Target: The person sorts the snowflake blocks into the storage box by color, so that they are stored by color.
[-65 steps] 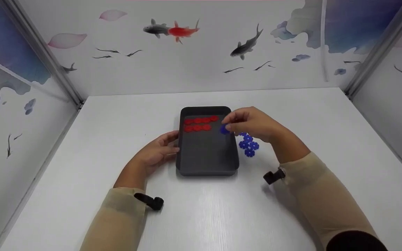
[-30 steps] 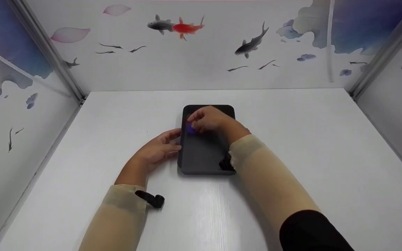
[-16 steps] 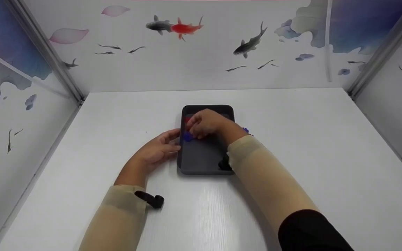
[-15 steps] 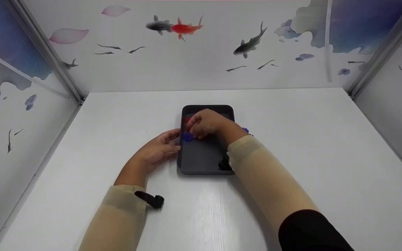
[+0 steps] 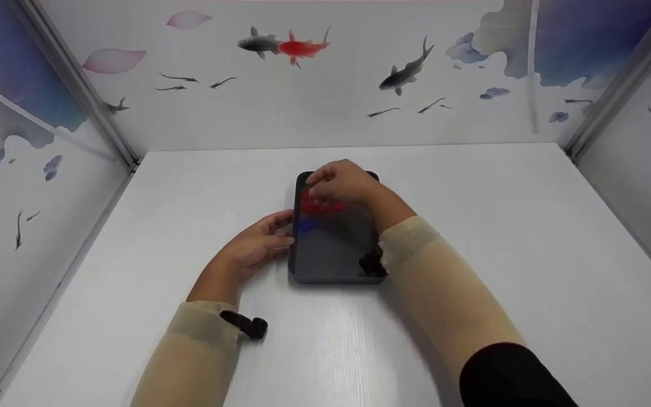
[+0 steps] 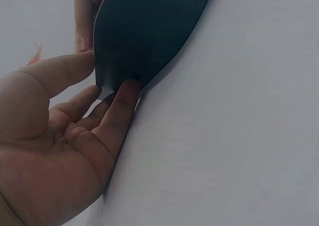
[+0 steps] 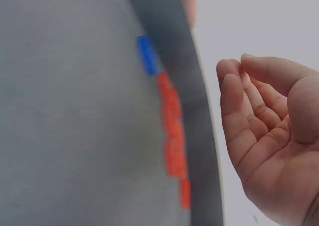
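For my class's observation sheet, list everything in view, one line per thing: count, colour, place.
Tray: one, dark grey, on the table
Blue piece: one visible, blue, inside the tray near its left wall
Red pieces: several, red, in the tray's far part; partly covered, exact count unclear
Table: one, white, under the tray
Wall panels: three, white with printed pictures, back, left and right
Posts: two, grey, back corners
Wrist devices: two, black, one per wrist
Sleeves: two, beige, on the forearms
Left hand: one, bare, touching the tray's left side
Right hand: one, bare, over the tray's far end
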A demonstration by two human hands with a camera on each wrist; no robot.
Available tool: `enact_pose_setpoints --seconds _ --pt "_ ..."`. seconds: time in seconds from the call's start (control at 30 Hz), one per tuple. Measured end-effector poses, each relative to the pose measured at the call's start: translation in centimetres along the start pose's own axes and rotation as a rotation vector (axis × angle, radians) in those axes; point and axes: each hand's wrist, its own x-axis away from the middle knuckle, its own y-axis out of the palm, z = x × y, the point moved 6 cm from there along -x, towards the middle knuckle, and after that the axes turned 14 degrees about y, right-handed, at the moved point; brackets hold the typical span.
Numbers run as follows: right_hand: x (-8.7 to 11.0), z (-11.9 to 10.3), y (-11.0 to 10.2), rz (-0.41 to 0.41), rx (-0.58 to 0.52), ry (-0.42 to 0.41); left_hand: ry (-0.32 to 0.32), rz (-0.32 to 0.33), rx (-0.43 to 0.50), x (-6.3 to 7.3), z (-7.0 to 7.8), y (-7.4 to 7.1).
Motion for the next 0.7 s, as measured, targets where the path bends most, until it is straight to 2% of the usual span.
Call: enact_pose_setpoints --seconds 0.13,0.3,0.5,0.7 --pt "1.8 -0.8 -1.8 0.011 -0.070 -0.046 -0.006 0.004 -0.002 0.0 0.0 0.1" --pt "4.5 -0.3 -4.7 0.075 -0.073 -0.053 -0.003 0.011 0.009 0.1 0.1 0.1" --pt "7.2 2.1 -7.7 0.127 -0.113 -0.075 0.000 0.010 0.006 0.2 0.1 0.1" --pt "8.2 5.0 -9.7 0.153 -0.106 -0.053 0.009 -0.006 0.011 0.0 0.1 0.2"
